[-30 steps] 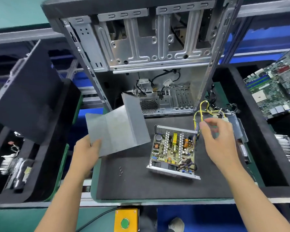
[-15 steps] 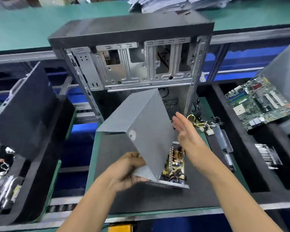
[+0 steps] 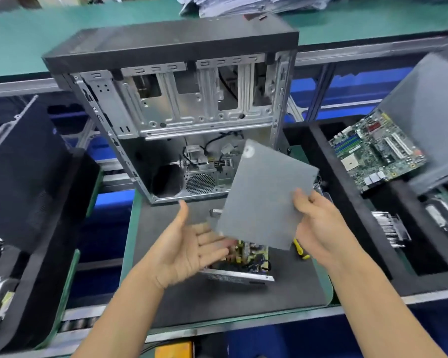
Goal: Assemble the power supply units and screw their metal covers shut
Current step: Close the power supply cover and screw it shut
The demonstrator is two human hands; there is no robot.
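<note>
The metal cover (image 3: 264, 197) is being held tilted above the open power supply (image 3: 243, 262), which is lying on the black mat (image 3: 171, 301) in front of the computer case (image 3: 181, 104). The cover's right edge is being grasped by the right grip (image 3: 318, 226). The left grip (image 3: 189, 249) is being held released, palm up, beneath the cover's lower corner.

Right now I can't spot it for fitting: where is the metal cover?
In the head view the metal cover is centre, gripped by the right hand, tilted above the open power supply, before the computer case.
</note>
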